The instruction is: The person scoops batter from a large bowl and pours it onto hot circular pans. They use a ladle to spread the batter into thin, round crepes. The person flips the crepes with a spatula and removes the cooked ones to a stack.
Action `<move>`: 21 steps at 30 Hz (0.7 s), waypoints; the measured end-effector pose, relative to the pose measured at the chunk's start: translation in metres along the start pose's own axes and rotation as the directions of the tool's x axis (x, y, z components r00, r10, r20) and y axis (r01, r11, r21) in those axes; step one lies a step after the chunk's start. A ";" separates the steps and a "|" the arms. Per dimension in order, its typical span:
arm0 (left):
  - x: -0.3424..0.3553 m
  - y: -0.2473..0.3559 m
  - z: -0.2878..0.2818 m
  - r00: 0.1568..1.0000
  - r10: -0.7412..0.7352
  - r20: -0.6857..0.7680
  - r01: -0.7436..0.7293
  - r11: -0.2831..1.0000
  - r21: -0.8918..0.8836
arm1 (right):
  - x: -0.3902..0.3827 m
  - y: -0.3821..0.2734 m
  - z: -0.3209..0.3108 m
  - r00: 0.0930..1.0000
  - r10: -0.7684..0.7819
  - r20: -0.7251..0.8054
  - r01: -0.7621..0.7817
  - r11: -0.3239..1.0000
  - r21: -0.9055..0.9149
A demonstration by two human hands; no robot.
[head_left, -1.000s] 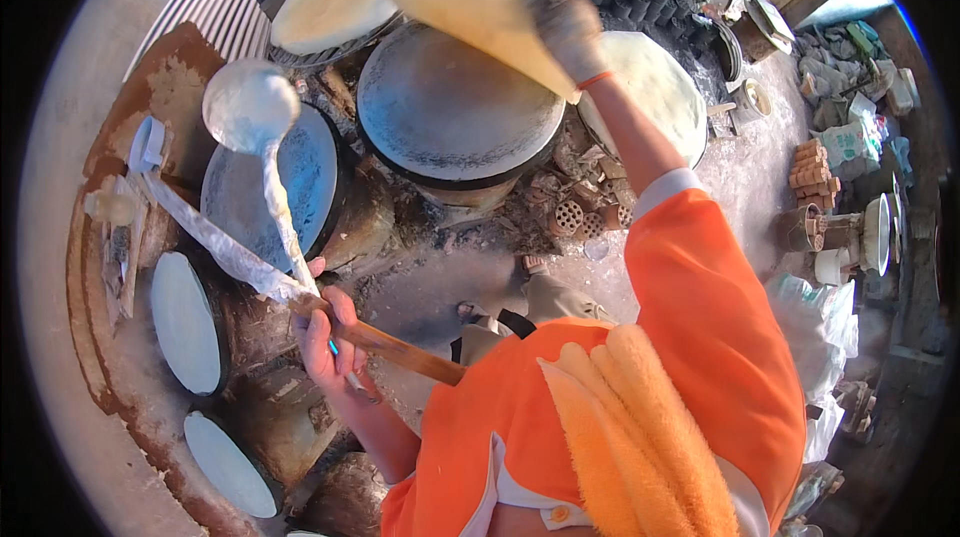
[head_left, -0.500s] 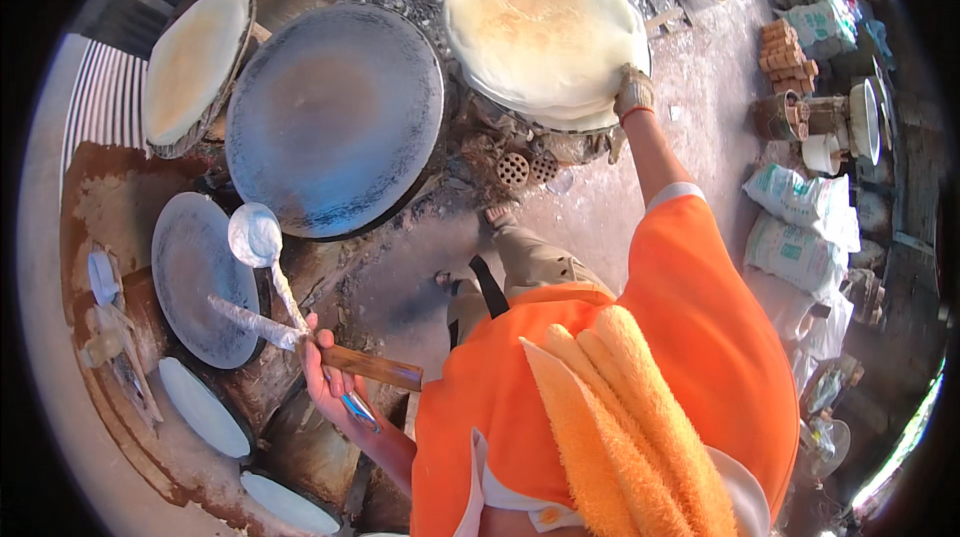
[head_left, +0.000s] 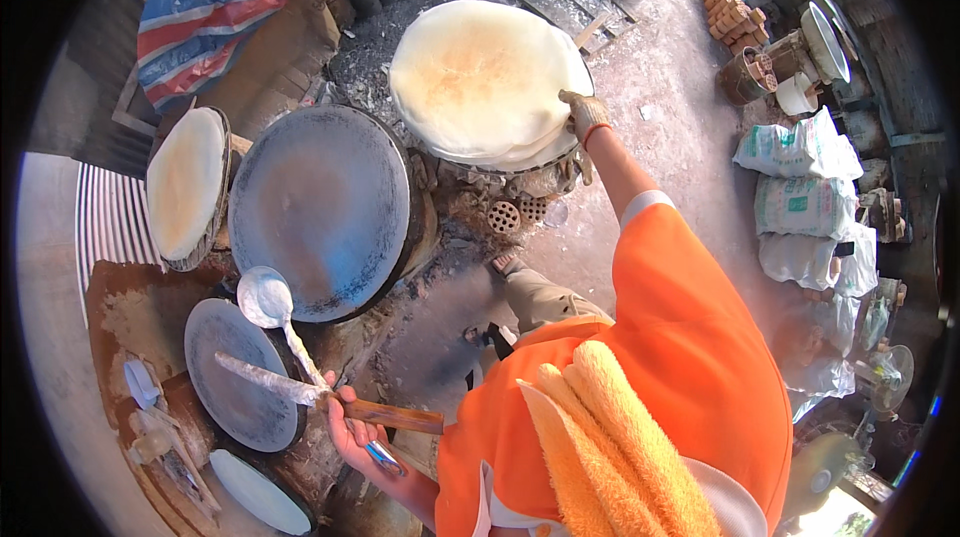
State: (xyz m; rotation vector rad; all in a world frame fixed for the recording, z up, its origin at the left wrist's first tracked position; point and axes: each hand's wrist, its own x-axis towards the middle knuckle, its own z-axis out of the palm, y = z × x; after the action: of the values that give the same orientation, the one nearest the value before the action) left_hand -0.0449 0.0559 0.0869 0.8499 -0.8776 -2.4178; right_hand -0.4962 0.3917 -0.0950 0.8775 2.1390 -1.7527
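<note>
In my left hand (head_left: 352, 429) I hold two tools crossed over each other. One is a metal ladle (head_left: 265, 297), its bowl and handle caked with white batter. The other is a batter-crusted spreader with a flat wooden handle (head_left: 385, 415). My right hand (head_left: 587, 114), in a worn work glove, grips the right edge of a stack of large round flatbreads (head_left: 480, 77); its fingertips are partly hidden. The top flatbread is pale with a browned middle. A big dark round griddle (head_left: 320, 207), bare on top, stands left of the stack. The ladle's bowl hangs near its lower edge.
A smaller griddle (head_left: 235, 377) lies under the tools, and a white-coated one (head_left: 260, 493) beyond it. Another flatbread (head_left: 187, 182) leans at far left. Perforated coal briquettes (head_left: 503, 216) sit below the stack. White sacks (head_left: 805, 205) and a bucket (head_left: 745, 77) line the right side.
The view has shifted, bringing a striped tarpaulin and dark briquettes in at the top. My right hand stays at the stack's right edge, and my left keeps hold of both tools.
</note>
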 end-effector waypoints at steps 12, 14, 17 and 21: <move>0.014 0.024 0.063 0.990 0.019 -0.141 0.057 0.854 0.517 | -0.003 -0.041 0.024 0.883 -0.324 0.339 0.159 0.887 0.434; 0.020 0.047 0.073 0.999 -0.014 0.046 -0.008 0.891 0.454 | -0.009 -0.079 0.034 0.833 -0.467 0.297 0.352 0.862 0.366; 0.028 0.044 0.057 0.880 0.175 0.443 -0.157 0.985 -0.077 | -0.078 -0.161 0.059 0.830 -0.477 0.291 0.414 0.875 0.252; 0.032 0.015 0.071 0.923 0.268 0.276 -0.248 0.963 -0.105 | -0.099 -0.183 0.025 0.772 -0.453 0.445 0.292 0.876 0.385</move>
State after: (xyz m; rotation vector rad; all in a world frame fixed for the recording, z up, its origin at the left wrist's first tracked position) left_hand -0.1125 0.0569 0.1274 0.3325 -0.9398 -2.3515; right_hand -0.5299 0.3200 0.0993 -0.0359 1.7834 -2.2230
